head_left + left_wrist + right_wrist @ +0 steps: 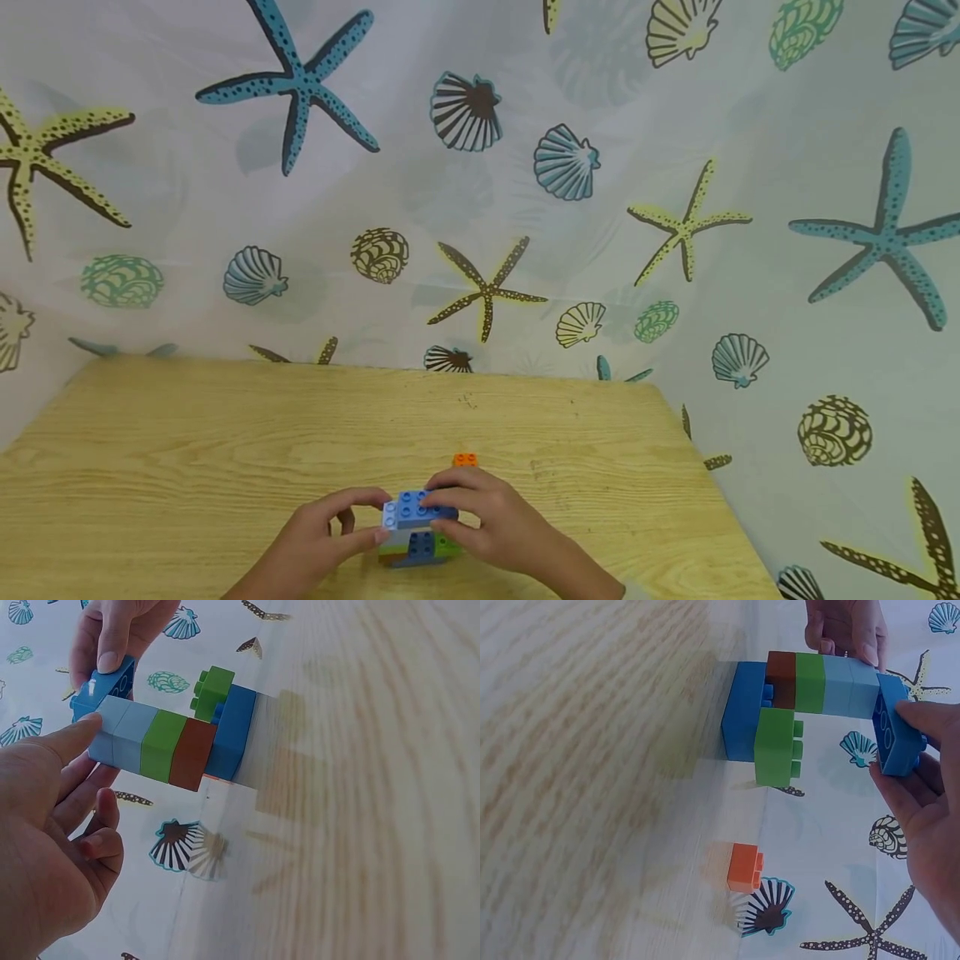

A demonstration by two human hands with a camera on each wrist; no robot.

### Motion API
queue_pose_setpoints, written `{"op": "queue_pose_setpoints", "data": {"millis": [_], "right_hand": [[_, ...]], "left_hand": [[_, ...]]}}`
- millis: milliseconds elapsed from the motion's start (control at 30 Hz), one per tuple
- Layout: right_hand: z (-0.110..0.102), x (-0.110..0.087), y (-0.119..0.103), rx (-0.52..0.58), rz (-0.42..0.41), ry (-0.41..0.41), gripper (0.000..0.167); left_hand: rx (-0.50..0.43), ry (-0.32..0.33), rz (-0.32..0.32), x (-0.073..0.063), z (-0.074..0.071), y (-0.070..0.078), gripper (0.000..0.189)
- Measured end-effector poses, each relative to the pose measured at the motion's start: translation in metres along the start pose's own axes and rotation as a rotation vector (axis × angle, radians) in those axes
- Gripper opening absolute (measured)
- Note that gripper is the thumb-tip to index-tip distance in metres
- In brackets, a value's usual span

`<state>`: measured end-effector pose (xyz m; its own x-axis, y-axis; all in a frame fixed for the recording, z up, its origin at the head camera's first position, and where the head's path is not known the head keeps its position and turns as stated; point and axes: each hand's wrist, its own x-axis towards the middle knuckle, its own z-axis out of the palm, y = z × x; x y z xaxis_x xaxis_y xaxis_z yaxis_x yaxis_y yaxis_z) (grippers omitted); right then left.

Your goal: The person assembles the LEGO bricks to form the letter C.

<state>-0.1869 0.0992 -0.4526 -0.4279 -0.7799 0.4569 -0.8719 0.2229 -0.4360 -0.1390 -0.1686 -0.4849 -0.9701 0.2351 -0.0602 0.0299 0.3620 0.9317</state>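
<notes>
My right hand [491, 512] grips a blue brick [416, 507] with several studs, at the top of a small tower. Light blue bricks [124, 731], a green brick [161, 746] and a brown brick [193, 754] are stacked on a blue base brick [742, 712]. Another green brick [775, 746] stands on the base's other end, under the overhanging blue brick. That held brick meets the topmost light blue brick and looks slightly tilted; whether it is fully seated I cannot tell. My left hand [318, 533] pinches the upper light blue brick between thumb and forefinger.
An orange brick [744, 868] sits apart on the wooden table [225, 433], behind the right hand in the head view. A cloth [390, 192] printed with shells and starfish hangs behind the table and along its right side.
</notes>
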Motion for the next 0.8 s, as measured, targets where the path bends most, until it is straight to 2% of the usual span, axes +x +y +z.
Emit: {"op": "queue_pose_setpoints", "data": {"millis": [133, 267, 400, 567, 667, 800], "right_hand": [[-0.001, -0.002, 0.000, 0.026, 0.004, 0.024, 0.030], [-0.005, -0.004, 0.004, 0.092, 0.053, 0.100, 0.034], [-0.010, -0.006, 0.013, 0.203, 0.161, 0.175, 0.031], [-0.014, -0.011, 0.028, 0.322, 0.366, 0.199, 0.027], [-0.015, -0.014, 0.040, 0.330, 0.439, 0.198, 0.027], [-0.015, -0.016, 0.058, 0.286, 0.469, 0.201, 0.027]], "left_hand": [[-0.006, -0.006, -0.007, 0.000, -0.001, 0.000, 0.043], [-0.008, -0.009, -0.023, 0.000, -0.001, 0.002, 0.044], [0.006, 0.006, -0.032, 0.001, 0.001, 0.004, 0.046], [0.040, 0.043, 0.005, 0.000, 0.002, 0.008, 0.047], [0.033, 0.057, 0.011, -0.001, 0.004, 0.011, 0.045], [0.024, 0.064, 0.020, 0.000, 0.008, 0.017, 0.043]]}}
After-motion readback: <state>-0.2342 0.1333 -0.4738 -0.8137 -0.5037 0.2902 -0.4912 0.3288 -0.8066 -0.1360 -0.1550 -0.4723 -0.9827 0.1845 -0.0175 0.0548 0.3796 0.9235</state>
